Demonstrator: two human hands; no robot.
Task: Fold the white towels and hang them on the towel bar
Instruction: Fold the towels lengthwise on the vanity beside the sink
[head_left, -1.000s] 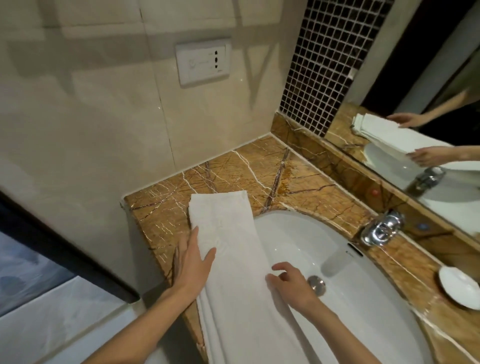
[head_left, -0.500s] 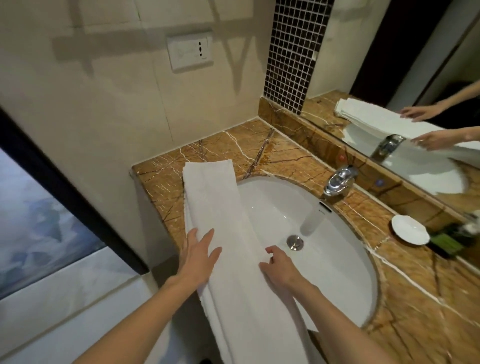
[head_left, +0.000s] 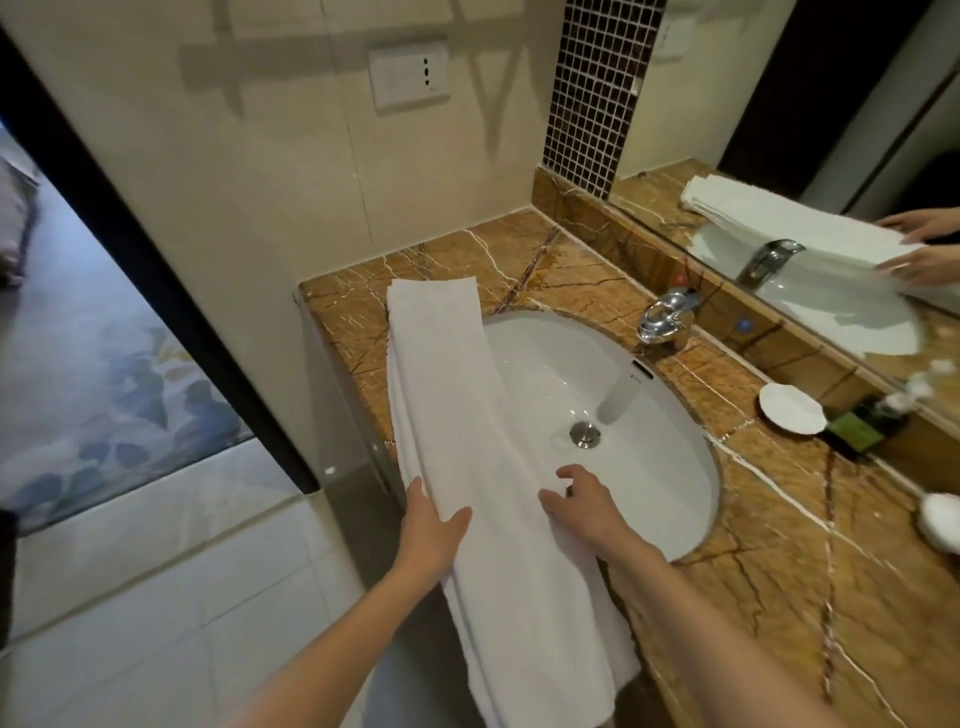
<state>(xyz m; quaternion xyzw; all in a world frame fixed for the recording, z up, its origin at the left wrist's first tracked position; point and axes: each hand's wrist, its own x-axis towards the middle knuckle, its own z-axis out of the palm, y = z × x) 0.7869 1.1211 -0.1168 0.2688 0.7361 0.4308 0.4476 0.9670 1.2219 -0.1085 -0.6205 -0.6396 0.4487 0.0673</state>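
A long white towel (head_left: 447, 384), folded into a narrow strip, lies on the marble counter (head_left: 779, 545) along the left rim of the sink (head_left: 649, 415). Its near end hangs over the counter's front edge. My left hand (head_left: 431, 530) holds the towel's left edge, thumb on top and fingers tucked beneath. With curled fingers, my right hand (head_left: 584, 506) pinches the towel's right edge above the basin. No towel bar is in view.
A chrome faucet (head_left: 667, 314) stands behind the sink, below a mirror (head_left: 831, 156) showing the towel and both hands. A white soap dish (head_left: 789, 408) and a dark green bottle (head_left: 857, 431) sit at the right. A tiled wall with a socket plate (head_left: 410, 75) rises on the left.
Both hands slid along the towel toward its near end. My left hand, flat on top before, now has its fingers under the edge. The towel has not shifted on the counter.
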